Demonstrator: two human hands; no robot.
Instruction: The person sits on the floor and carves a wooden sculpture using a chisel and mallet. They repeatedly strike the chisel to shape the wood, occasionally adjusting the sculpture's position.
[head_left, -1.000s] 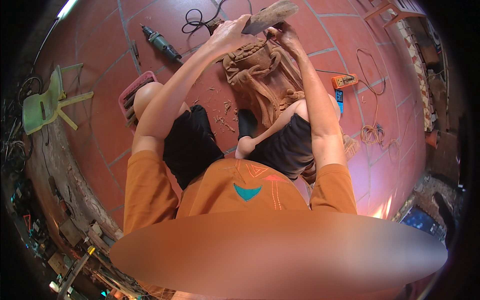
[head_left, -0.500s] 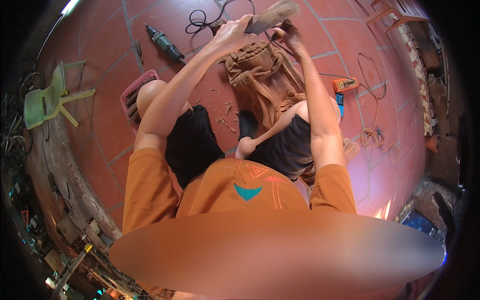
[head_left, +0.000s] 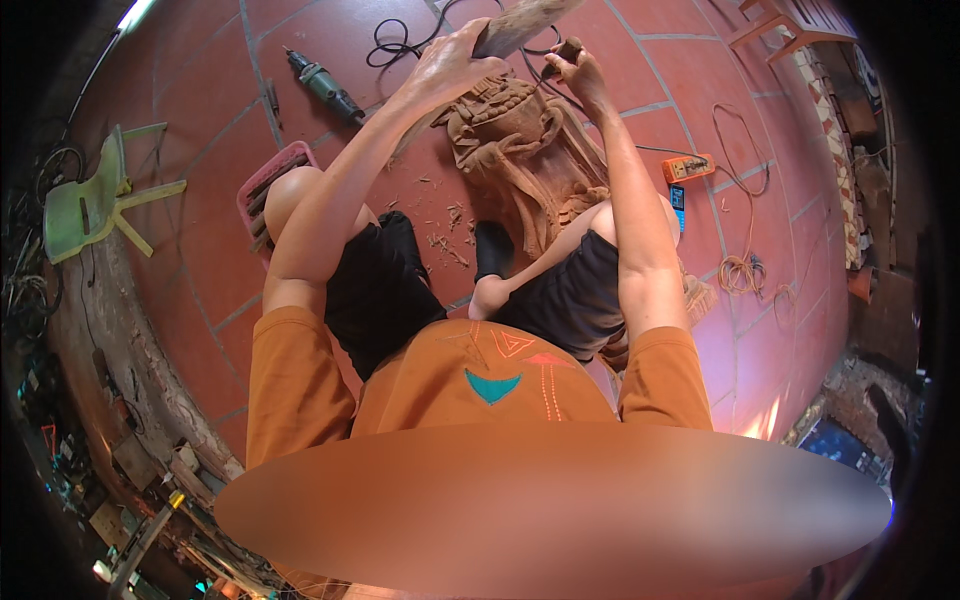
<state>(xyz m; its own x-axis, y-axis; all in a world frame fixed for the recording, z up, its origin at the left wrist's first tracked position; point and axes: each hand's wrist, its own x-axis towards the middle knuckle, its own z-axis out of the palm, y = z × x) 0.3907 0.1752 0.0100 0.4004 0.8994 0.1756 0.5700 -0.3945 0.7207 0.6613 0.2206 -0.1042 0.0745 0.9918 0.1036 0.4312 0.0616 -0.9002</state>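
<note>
My left hand (head_left: 462, 68) is closed around a thick, worn wooden mallet (head_left: 522, 24), raised over the far end of a carved wooden sculpture (head_left: 515, 150). In my right hand (head_left: 582, 78) is a chisel (head_left: 569, 47) with a dark handle. Its lower end points toward the sculpture's far end, and I cannot make out whether the edge touches the wood. Mallet and chisel are apart. The brown sculpture, with folds and rounded shapes, lies on the floor between my legs, partly under my right leg.
Wood chips (head_left: 450, 235) litter the red tiles. A green power tool (head_left: 325, 88) and a pink basket of tools (head_left: 262, 185) lie left. On the right are an orange meter-like box (head_left: 688, 168), a blue phone (head_left: 678, 205) and coiled cord (head_left: 742, 273). A green chair (head_left: 85, 215) stands far left.
My left hand and the mallet have moved left and slightly up, away from the chisel. The right hand stays nearly in place.
</note>
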